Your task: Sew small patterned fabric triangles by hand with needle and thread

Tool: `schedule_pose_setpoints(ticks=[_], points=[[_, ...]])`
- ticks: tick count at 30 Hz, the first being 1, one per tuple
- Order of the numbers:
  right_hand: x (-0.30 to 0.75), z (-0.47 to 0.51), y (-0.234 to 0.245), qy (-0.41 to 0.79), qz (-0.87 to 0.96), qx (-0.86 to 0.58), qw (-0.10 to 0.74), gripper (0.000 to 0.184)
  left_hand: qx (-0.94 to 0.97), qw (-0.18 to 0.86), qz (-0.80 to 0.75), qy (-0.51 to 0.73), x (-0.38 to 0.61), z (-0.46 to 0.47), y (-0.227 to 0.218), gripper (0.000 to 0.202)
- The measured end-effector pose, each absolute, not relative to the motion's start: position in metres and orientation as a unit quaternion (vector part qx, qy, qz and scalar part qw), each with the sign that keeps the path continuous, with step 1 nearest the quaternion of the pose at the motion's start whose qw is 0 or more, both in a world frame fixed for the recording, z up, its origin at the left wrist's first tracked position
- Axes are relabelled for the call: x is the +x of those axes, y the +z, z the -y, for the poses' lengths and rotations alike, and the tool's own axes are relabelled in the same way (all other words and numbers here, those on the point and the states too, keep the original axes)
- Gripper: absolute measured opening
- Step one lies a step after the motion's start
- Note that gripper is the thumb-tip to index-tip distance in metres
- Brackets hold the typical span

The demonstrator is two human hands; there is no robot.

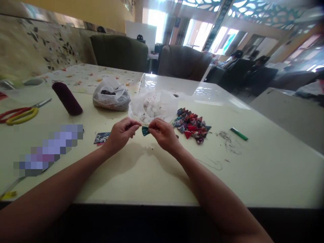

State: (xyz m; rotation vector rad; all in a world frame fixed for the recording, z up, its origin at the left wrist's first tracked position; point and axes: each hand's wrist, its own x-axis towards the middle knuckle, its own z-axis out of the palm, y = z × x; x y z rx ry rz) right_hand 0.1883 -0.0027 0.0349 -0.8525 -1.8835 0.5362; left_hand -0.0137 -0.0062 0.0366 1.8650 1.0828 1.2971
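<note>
Above the table's middle, my right hand (165,135) pinches a small green-blue patterned piece of fabric (145,131) between thumb and fingers. Just left of it, my left hand (124,131) is closed in a pinch, its fingertips a little apart from the fabric; whatever they hold is too fine to make out. Stacked flat fabric pieces (101,138) lie partly hidden by my left wrist. Right of my right hand is a heap of small stuffed fabric triangles (193,125) in red, blue and dark prints. Behind both hands stands an open plastic bag of white stuffing (152,108).
At the left lie scissors (21,114) with red and yellow handles, a dark purple cylinder (67,98) and a blurred-out flat object (52,148). A second plastic bag (111,98) stands behind. Rightward are thread scraps (227,140) and a green stick-like object (239,133). Chairs (184,62) line the far side.
</note>
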Motion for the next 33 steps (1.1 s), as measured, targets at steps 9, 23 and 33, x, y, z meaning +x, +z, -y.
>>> schedule_pose_setpoints(ticks=[9,23,33], points=[[0.181,0.006,0.029,0.217,0.79,-0.311,0.482,0.014,0.66,0.419,-0.403,0.475,-0.009,0.01,0.029,0.022],[0.179,0.005,0.025,0.212,0.768,-0.33,0.506,0.013,0.54,0.569,-0.372,0.496,-0.004,0.011,0.023,0.031],[0.183,0.004,0.029,0.222,0.758,-0.306,0.532,0.004,0.529,0.56,-0.369,0.52,-0.005,0.011,0.026,0.032]])
